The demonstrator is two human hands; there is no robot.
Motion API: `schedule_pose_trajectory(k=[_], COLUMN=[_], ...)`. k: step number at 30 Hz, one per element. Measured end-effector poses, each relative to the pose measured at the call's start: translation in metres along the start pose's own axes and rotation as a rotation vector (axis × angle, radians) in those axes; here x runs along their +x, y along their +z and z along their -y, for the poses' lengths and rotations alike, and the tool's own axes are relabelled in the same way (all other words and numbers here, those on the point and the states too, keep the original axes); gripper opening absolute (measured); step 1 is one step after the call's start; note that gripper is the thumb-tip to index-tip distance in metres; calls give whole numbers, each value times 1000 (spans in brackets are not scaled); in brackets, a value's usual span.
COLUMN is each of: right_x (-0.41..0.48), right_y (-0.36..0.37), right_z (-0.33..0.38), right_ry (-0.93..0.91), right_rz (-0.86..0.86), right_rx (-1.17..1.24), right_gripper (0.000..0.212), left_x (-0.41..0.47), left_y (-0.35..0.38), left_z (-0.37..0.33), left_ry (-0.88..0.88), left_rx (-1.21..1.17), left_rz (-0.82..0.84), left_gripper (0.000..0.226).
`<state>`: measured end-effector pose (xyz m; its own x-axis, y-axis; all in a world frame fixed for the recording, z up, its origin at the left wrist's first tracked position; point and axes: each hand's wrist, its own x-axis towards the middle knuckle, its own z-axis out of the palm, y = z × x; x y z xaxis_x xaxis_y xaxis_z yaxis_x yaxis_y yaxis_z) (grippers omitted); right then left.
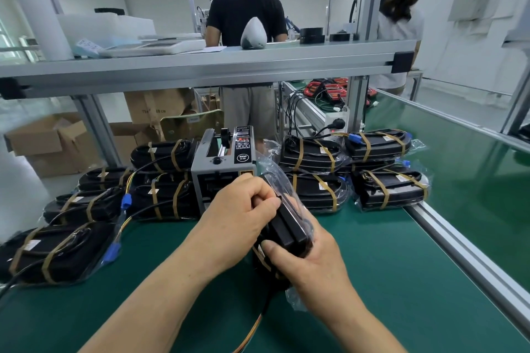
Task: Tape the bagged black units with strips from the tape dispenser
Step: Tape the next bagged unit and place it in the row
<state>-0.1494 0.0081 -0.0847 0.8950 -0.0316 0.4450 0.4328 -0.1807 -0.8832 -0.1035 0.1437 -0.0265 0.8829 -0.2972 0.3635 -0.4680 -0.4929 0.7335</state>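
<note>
A bagged black unit in clear plastic is held over the green mat, just in front of the grey tape dispenser. My left hand curls over the unit's upper left side. My right hand grips its lower end from below, thumb across the front. A brown tape strip shows on the unit's lower part, and coloured wires hang beneath it. The dispenser's outlet is partly hidden behind my left hand.
Taped bagged units lie stacked at the left and at the right of the dispenser, more at the near left. An aluminium rail borders the mat on the right. A shelf beam runs overhead. Two people stand beyond.
</note>
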Motion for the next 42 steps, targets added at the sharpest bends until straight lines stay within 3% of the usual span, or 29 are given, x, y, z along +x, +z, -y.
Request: schedule_pose_trajectory(k=[15,27,34,39,42], right_x=[-1,-1,-4,-3,-1], right_y=[0,1,2,2,3], right_z=[0,1,-2,-4,-4], right_ry=[-17,-32,-16,-7,-8], right_rz=[0,16,5,18,48], right_rx=[-13,-26,-22,-27,-27], right_gripper=[66,67,71,72,72], left_x=[-6,-10,-4,1,4], left_y=[0,-1,-8,-7,-3], left_z=[-10,-13,-10,2,7], left_ry=[-28,23,-89,-259,-306], left_rx=[66,202,235,-66,-174], left_rz=[-76,-110,-133,-117,-188], left_gripper=[25,21,23,24,26])
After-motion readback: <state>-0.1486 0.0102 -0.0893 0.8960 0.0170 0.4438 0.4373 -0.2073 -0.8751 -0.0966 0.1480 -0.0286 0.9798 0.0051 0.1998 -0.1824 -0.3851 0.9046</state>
